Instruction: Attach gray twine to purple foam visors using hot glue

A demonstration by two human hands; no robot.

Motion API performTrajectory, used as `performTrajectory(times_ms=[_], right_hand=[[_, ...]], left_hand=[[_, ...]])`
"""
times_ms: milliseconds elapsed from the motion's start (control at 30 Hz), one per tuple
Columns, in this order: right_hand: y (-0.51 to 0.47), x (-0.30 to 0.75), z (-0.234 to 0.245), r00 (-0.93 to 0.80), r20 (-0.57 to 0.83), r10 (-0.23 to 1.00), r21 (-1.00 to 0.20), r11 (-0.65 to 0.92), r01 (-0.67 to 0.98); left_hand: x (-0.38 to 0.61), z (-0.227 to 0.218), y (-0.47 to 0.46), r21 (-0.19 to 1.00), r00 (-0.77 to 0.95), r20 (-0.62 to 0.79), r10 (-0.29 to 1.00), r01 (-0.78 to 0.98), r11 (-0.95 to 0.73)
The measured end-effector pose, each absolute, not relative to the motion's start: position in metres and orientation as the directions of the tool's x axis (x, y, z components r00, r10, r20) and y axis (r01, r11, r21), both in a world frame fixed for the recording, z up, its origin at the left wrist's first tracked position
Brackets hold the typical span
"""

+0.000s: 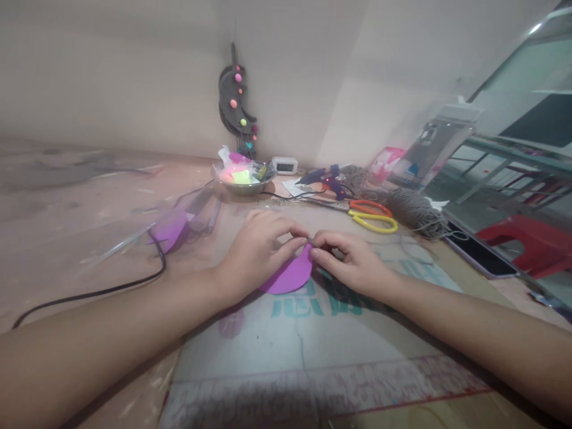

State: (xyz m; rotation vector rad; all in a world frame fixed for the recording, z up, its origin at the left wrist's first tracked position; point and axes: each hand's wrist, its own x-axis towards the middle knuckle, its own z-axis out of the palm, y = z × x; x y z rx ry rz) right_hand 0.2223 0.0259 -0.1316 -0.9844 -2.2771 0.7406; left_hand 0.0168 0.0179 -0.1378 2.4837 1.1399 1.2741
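Note:
A flat purple piece with a rounded edge [289, 279], paper or thin foam, lies tilted under my fingers above the printed sheet. My left hand [263, 247] is closed in a pinch at its upper edge, thumb and forefinger together. Facing it, my right hand [351, 262] pinches at the same corner, its thumb touching the piece's right side. Between the two sets of fingertips shows a small dark bit, perhaps grey yarn; it is too small to make out. A grey strand [301, 345] runs down the sheet below the piece.
Behind my hands stand a metal bowl [245, 188] of bagged craft bits, a white digital clock [285, 165], a blue glue gun [328, 179], scissors [373, 217] and grey yarn [413, 211]. At right lies a phone [480, 250]; another purple piece [172, 229] and a black cord [111, 292] are left.

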Motion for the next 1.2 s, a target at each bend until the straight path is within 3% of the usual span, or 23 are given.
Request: performTrajectory(times_ms=[767, 1200], right_hand=[[0.0257, 0.2212, -0.1288, -0.524, 0.232, 0.819, -0.7, 0.515, 0.494], [0.026, 0.2221, -0.1291, -0.496, 0.285, 0.821, -0.68, 0.537, 0.499]], left_hand=[[0.0208, -0.138, 0.0142, 0.481, 0.378, 0.543, 0.75, 0.593, -0.646], [0.0221, -0.1366, 0.0127, 0.509, 0.381, 0.516, 0.767, 0.584, -0.632]])
